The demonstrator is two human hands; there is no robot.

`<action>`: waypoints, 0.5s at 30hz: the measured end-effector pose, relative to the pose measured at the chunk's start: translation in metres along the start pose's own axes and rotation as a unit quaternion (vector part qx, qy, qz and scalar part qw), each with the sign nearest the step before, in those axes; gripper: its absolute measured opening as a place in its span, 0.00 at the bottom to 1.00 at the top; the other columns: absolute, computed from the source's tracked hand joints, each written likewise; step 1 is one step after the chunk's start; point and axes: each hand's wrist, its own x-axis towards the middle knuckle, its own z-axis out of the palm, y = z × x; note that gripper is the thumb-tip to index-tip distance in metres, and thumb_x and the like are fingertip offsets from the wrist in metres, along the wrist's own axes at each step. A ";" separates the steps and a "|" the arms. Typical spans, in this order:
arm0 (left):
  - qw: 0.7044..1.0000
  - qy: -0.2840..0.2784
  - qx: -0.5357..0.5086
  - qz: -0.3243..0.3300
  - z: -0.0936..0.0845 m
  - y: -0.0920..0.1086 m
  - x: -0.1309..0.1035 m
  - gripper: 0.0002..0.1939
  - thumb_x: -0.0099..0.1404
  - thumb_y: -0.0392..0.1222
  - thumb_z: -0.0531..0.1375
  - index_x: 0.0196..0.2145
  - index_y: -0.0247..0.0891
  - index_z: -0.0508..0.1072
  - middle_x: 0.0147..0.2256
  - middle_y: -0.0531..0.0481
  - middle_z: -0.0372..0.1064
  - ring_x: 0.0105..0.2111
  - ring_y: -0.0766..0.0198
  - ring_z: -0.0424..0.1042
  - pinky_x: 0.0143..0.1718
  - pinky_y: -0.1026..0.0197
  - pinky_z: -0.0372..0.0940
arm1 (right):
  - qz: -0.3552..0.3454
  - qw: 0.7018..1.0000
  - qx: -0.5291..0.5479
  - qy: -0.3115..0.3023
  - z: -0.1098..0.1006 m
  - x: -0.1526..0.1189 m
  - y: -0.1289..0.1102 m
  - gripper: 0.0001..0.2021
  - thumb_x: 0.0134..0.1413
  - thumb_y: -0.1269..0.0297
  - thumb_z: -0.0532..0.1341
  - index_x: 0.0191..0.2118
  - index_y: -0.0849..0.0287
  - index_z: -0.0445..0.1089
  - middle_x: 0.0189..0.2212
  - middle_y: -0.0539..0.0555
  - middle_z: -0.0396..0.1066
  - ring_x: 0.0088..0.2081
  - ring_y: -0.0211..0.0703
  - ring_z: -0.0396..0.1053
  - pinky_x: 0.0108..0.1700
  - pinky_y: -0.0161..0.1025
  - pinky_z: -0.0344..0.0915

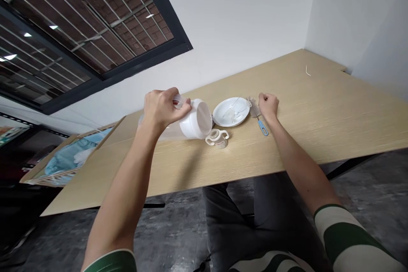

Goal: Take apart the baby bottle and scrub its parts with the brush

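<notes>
My left hand [165, 108] grips the handle of a large translucent pitcher [196, 120] with a white rim, tipped on its side toward the right. Just below and right of its rim, a small baby bottle [219, 139] with two cream handles stands open on the table. Behind the bottle lies a white plate [224, 110] with clear and white pieces on it. My right hand [268, 104] is closed in a fist near the bristles of a bottle brush with a blue handle [263, 127]; whether it holds anything is hidden.
The wooden table [318, 114] runs along a white wall with a barred window. A thin white strip [307, 71] lies at the back right. Beyond the left edge is a crib [68, 155] with blue cloth.
</notes>
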 end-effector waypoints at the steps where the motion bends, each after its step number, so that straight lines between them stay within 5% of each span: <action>1: 1.000 -0.001 -0.003 -0.002 0.000 0.000 0.000 0.17 0.54 0.48 0.61 0.20 0.41 0.56 0.17 0.50 0.54 0.22 0.60 0.61 0.27 0.57 0.49 | 0.000 1.000 -0.003 0.000 0.000 0.000 0.000 0.21 0.59 0.66 0.55 0.16 0.54 0.51 0.15 0.44 0.48 0.23 0.37 0.49 0.32 0.40 0.47; 8: 0.999 0.011 -0.035 -0.011 0.009 -0.010 -0.009 0.17 0.55 0.51 0.59 0.20 0.42 0.56 0.17 0.51 0.55 0.19 0.63 0.55 0.26 0.57 0.49 | 0.007 1.000 -0.001 -0.010 -0.001 0.001 -0.001 0.21 0.60 0.65 0.55 0.17 0.54 0.52 0.16 0.44 0.50 0.23 0.36 0.49 0.32 0.39 0.48; 15: 0.991 0.051 -0.084 -0.085 0.024 -0.035 -0.026 0.18 0.56 0.50 0.57 0.18 0.41 0.53 0.16 0.55 0.49 0.19 0.68 0.48 0.26 0.59 0.48 | 0.002 1.000 0.003 0.003 -0.002 0.001 -0.002 0.21 0.59 0.65 0.55 0.16 0.54 0.51 0.15 0.44 0.49 0.22 0.36 0.49 0.31 0.39 0.47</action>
